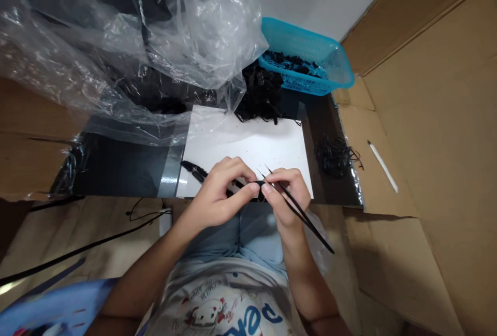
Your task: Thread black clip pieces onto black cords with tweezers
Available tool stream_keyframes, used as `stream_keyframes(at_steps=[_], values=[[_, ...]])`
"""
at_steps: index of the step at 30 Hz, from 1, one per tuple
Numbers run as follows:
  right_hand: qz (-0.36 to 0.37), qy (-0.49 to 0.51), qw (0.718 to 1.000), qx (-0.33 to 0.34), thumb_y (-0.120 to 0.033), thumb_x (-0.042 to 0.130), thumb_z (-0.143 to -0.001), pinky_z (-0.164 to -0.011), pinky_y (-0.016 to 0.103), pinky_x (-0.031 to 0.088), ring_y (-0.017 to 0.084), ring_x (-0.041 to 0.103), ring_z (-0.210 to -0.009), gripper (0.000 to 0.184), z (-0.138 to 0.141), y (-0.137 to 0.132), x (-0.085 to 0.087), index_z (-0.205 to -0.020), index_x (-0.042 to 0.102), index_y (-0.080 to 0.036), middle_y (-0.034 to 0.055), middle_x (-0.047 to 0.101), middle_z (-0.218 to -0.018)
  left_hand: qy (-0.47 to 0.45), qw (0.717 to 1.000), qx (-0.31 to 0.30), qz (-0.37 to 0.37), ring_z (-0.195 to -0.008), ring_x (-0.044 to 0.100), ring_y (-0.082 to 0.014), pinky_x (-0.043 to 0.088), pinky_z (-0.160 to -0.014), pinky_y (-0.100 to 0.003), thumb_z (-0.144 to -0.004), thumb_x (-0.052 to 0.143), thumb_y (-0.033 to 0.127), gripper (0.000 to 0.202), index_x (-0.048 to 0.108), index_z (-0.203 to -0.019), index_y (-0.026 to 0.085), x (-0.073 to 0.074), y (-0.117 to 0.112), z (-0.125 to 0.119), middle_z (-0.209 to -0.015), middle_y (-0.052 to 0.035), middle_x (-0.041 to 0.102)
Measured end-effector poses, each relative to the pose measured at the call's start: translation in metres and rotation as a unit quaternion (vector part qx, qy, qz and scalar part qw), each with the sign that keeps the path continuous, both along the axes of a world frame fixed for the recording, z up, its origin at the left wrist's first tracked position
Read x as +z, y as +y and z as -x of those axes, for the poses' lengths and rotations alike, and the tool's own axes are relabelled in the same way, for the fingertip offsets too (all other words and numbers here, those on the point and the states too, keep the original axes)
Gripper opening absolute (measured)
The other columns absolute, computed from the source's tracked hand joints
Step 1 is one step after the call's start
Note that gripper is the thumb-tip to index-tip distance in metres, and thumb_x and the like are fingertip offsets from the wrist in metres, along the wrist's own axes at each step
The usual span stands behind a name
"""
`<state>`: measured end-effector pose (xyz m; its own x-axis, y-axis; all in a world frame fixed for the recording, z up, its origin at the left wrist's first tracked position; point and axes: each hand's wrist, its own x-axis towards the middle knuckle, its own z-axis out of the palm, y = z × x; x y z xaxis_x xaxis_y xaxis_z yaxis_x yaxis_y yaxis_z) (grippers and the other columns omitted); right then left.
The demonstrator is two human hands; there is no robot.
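My left hand (221, 191) pinches a small black part (259, 185) between thumb and fingers, just above the near edge of a white sheet (248, 144). My right hand (285, 193) is closed around black tweezers (298, 209), whose tips point up-left toward the part and whose rear end sticks out to the lower right. Both hands meet at the part. A second black piece (194, 170) lies on the sheet to the left of my left hand.
A blue basket (310, 51) with black parts stands at the back right. Black piles lie behind the sheet (260, 95) and right of it (336, 157). Crumpled clear plastic (135, 41) covers the back left. Cardboard walls flank both sides; a white stick (382, 166) lies right.
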<state>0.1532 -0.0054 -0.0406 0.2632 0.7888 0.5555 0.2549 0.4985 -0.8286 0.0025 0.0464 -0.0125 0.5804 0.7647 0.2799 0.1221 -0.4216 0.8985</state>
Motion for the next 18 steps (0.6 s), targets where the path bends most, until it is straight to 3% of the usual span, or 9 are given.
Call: stream_keyframes(at_steps=[6, 10, 15, 18], values=[[0.069, 0.168, 0.981, 0.059, -0.021, 0.059, -0.083, -0.048, 0.023, 0.048, 0.010, 0.055, -0.052, 0.013, 0.004, 0.003, -0.011, -0.093, 0.051, -0.022, -0.0036, 0.057, -0.075, -0.058, 0.995, -0.010, 0.084, -0.074, 0.053, -0.0163, 0.040, -0.069, -0.029, -0.089, 0.056, 0.029, 0.017, 0.059, -0.076, 0.018, -0.004, 0.002, -0.004, -0.074, -0.0014, 0.058], [0.044, 0.157, 0.987, 0.012, -0.020, 0.061, -0.078, -0.056, 0.026, 0.051, 0.014, 0.058, -0.067, 0.015, 0.005, 0.007, -0.012, -0.090, 0.053, -0.022, -0.0005, 0.057, -0.080, -0.036, 0.995, -0.007, 0.095, -0.073, 0.052, -0.0163, 0.039, -0.068, -0.029, -0.092, 0.052, 0.032, 0.024, 0.056, -0.073, 0.018, -0.005, 0.004, -0.002, -0.071, -0.0008, 0.056], [-0.040, 0.104, 0.993, -0.026, -0.012, 0.060, -0.078, -0.067, 0.029, 0.048, 0.016, 0.056, -0.077, 0.018, 0.005, 0.014, -0.010, -0.091, 0.056, -0.022, 0.0000, 0.058, -0.080, 0.018, 0.997, 0.069, -0.011, -0.081, 0.054, -0.0178, 0.038, -0.076, -0.031, -0.097, 0.045, 0.029, 0.024, 0.061, -0.082, 0.018, -0.006, 0.014, -0.001, -0.080, -0.0024, 0.061], [-0.072, 0.076, 0.994, -0.034, -0.009, 0.060, -0.077, -0.068, 0.029, 0.047, 0.016, 0.056, -0.077, 0.021, 0.001, 0.017, -0.009, -0.093, 0.057, -0.022, -0.0001, 0.059, -0.081, 0.033, 0.990, 0.123, -0.057, -0.078, 0.054, -0.0181, 0.039, -0.077, -0.032, -0.095, 0.047, 0.027, 0.024, 0.059, -0.076, 0.019, -0.008, 0.025, 0.000, -0.075, -0.0019, 0.060]])
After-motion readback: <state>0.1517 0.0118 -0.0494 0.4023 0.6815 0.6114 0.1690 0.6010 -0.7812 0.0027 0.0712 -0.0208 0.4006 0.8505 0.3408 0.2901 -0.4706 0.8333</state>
